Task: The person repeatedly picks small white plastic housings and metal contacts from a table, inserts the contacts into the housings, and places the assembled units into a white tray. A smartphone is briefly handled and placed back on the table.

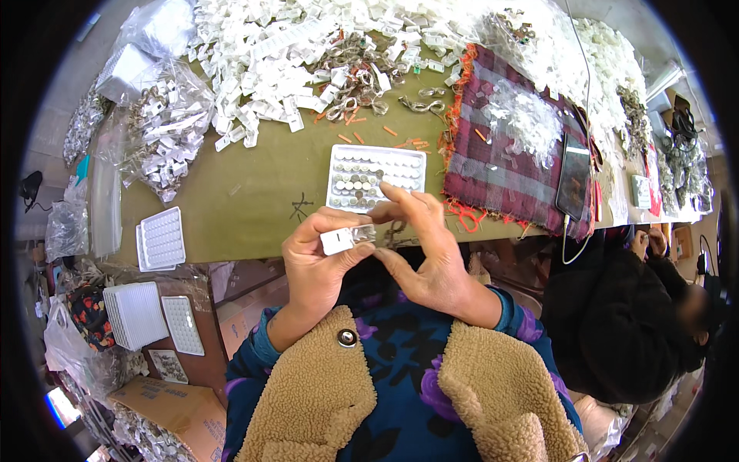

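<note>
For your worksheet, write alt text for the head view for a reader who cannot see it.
Two bare hands, left hand and right hand, together hold a small white-and-clear plastic piece above an olive-green table. Behind lie a white compartment tray of small round parts and heaps of white plastic pieces.

Plaid cloth [500,165], phone [573,177], white tray stack [135,314], cardboard box [165,408].

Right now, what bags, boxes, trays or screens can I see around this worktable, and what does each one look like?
Clear plastic bags: table's left end, bulging with small white and metal parts.
White blister tray: table centre, rectangular, rows of round pockets, partly filled.
Empty white tray: left table edge, rectangular.
Phone: on the plaid cloth, dark screen, cable attached.
Cardboard box: floor, lower left, brown.
Small white and clear piece: between both hands' fingers.
</note>
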Demonstrator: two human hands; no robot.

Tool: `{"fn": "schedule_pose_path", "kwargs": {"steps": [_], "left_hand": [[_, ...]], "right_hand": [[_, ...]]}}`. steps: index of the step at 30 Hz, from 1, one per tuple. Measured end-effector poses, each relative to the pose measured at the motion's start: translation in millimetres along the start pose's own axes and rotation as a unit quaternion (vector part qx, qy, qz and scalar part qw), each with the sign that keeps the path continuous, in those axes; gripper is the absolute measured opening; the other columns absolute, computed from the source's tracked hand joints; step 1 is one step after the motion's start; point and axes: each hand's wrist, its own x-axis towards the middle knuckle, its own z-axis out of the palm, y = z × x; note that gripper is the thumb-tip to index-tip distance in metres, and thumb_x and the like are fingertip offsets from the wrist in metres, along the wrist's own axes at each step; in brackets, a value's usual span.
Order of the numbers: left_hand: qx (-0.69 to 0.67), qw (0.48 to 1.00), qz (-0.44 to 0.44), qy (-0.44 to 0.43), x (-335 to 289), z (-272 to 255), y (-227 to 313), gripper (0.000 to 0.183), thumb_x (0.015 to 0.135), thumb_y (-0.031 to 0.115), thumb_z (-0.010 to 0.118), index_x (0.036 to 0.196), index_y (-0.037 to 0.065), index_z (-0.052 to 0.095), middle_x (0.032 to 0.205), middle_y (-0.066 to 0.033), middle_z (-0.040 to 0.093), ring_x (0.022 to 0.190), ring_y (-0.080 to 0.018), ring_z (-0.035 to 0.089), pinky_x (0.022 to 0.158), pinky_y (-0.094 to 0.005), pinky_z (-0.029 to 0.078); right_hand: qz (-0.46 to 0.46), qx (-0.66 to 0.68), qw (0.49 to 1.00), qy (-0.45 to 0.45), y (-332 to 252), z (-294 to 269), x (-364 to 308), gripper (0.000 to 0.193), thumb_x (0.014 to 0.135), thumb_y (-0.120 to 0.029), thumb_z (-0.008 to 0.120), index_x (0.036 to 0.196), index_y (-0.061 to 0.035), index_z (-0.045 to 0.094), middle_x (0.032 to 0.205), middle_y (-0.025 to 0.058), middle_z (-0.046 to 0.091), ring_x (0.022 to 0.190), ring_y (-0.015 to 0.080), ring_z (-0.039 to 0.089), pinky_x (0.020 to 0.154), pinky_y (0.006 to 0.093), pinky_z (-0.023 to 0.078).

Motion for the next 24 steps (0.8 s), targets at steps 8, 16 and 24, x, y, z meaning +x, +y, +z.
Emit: {"fn": "schedule_pose_path", "kwargs": {"steps": [8,16,24], "left_hand": [[-0.105,0.994,-0.028,-0.003,-4.6,-2.0,-0.8,0.022,0.079,-0.002,0.079,0.091,0.001,0.061,0.102,-0.0136,0.066,0.084,-0.0138,0.065,0.070,-0.0257,0.056],[-0.036,0.999,-0.034,-0.005,-6.9,-0.7,0.2,0.024,0.078,-0.003,0.080,0.092,0.000,0.061,0.102,-0.0137,0.066,0.080,-0.0125,0.064,0.066,-0.0245,0.056],[0.020,0.998,0.050,-0.022,-6.7,-0.3,-9.0,0.024,0.079,0.001,0.081,0.091,0.000,0.060,0.098,-0.0146,0.064,0.073,-0.0139,0.064,0.060,-0.0259,0.057]], "right_hand": [[0.156,0.197,0.967,-0.037,-10.2,1.7,-13.8,0.033,0.086,0.005,0.057,0.118,0.0013,0.052,0.064,-0.0057,0.046,0.055,0.0004,0.037,0.050,0.0198,0.029],[0.005,0.024,0.999,0.033,-1.1,3.0,-8.2,0.006,0.082,0.001,0.070,0.085,-0.0004,0.065,0.069,-0.0022,0.057,0.056,0.0009,0.044,0.047,0.0217,0.036],[0.270,0.288,0.917,-0.056,-1.1,-6.4,-7.2,0.005,0.087,-0.002,0.067,0.085,0.0009,0.064,0.071,0.0006,0.062,0.060,0.0015,0.049,0.053,0.0212,0.038]]}}
